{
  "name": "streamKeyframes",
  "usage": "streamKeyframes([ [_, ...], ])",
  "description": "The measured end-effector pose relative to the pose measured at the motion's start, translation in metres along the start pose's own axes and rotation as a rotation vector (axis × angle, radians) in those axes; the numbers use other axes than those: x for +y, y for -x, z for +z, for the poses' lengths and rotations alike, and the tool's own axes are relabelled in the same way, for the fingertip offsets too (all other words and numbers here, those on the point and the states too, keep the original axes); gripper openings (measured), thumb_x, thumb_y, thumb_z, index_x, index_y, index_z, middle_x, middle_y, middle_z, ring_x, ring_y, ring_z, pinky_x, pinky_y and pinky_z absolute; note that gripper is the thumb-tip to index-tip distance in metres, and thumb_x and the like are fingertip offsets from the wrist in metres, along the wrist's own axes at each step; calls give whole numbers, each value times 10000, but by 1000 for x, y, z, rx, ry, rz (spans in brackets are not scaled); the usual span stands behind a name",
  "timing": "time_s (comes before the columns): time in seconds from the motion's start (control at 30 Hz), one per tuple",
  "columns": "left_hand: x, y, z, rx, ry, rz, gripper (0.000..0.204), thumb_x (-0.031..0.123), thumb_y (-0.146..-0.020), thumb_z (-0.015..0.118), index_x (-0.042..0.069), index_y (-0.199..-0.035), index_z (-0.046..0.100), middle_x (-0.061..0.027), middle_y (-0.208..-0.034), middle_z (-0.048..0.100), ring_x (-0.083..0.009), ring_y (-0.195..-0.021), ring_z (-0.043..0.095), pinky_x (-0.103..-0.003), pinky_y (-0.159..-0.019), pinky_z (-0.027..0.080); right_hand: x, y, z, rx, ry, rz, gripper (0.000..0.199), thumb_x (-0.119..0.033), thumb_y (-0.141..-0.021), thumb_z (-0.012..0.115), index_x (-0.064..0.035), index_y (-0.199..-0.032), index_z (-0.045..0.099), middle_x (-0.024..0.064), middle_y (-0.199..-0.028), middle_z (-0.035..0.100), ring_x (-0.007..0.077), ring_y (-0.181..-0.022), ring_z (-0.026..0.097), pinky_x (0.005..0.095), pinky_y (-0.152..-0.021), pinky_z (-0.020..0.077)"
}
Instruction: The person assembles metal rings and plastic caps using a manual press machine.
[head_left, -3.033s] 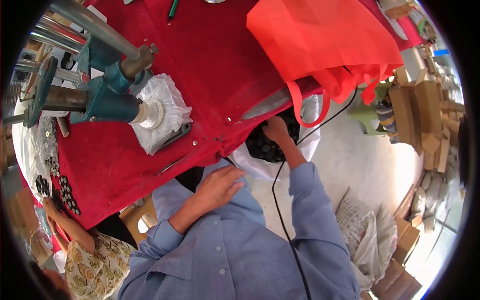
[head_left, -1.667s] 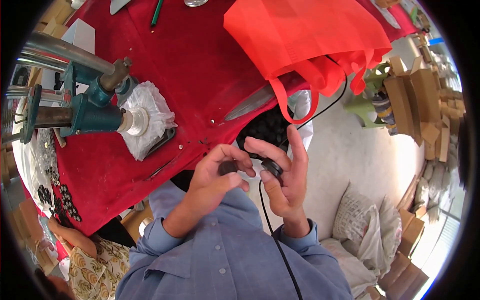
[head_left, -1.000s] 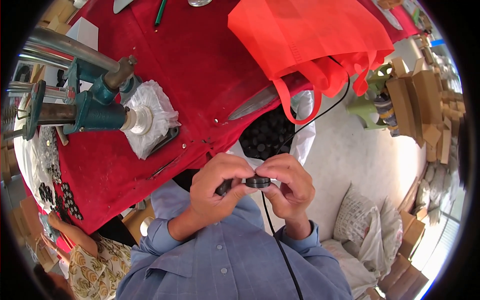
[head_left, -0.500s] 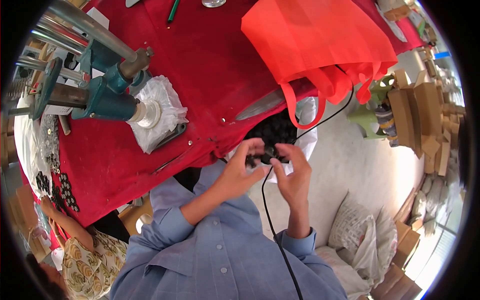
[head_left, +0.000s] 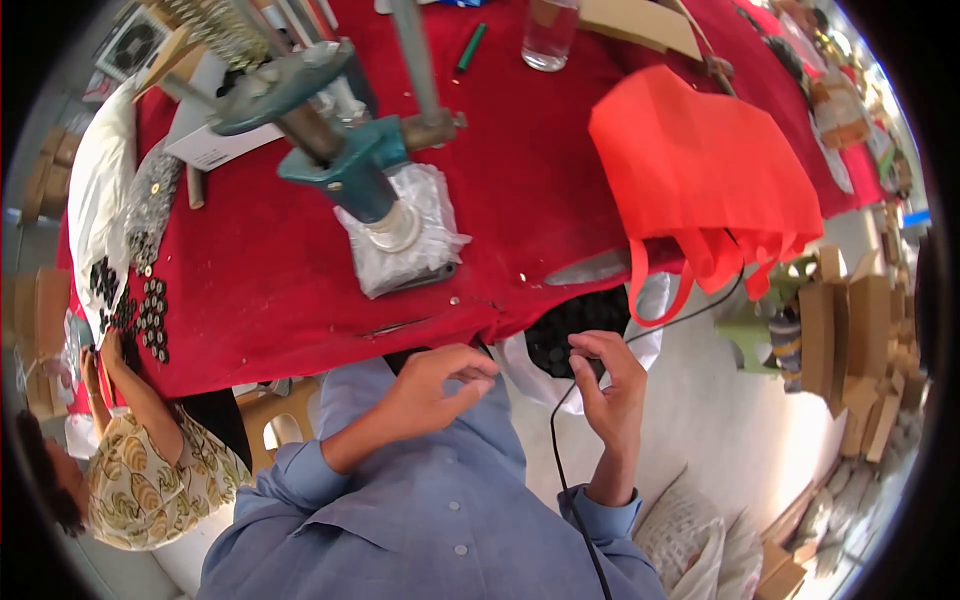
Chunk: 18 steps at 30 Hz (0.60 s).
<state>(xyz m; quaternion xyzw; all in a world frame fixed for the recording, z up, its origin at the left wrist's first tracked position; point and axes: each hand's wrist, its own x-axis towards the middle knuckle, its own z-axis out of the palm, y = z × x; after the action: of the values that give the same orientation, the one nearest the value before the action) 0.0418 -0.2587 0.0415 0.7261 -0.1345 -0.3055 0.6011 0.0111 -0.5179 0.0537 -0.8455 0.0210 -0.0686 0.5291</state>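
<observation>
My left hand (head_left: 445,385) is raised in front of my shirt, fingers curved and thumb apart, with nothing visible in it. To its right, my right hand (head_left: 615,390) has thumb and fingers bent toward each other around something dark. Against the black pieces behind it, I cannot make out what that is. Just beyond the fingers, a white bag (head_left: 650,345) hangs below the table edge, full of small black pieces (head_left: 575,325). A black cable (head_left: 556,440) runs past my right hand and down over my shirt.
A green hand press (head_left: 350,165) stands on the red-covered table (head_left: 510,190), above a plastic-wrapped block (head_left: 410,260). An orange-red bag (head_left: 710,160) lies at the right edge, near a glass (head_left: 549,35). A person (head_left: 150,450) works at the left, beside black rings (head_left: 152,320).
My hands have moved apart: the left draws away to the left, the right stays by the white bag. The view has shifted, so the table sits lower and further right.
</observation>
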Motion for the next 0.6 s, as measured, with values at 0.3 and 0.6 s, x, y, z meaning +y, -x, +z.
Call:
streamKeyframes([
  [0.3,23,9,-82,858,-516,479,239,-37,-846,705,2,-1081,689,-163,-1145,665,-284,-986,673,-347,-840,543,-68,-95,56,-218,-58,-456,277,14,-848,721,-1,-1122,683,176,-1077,672,340,-946,686,372,-838,546],
  [0.6,-8,-29,-102,974,-497,276,291,137,-820,813,39,-1030,637,-123,-1031,576,-229,-780,596,-370,-659,499,-54,-134,129,-188,32,-420,332,-98,-861,738,2,-1164,650,173,-1151,639,347,-1012,646,431,-829,539],
])
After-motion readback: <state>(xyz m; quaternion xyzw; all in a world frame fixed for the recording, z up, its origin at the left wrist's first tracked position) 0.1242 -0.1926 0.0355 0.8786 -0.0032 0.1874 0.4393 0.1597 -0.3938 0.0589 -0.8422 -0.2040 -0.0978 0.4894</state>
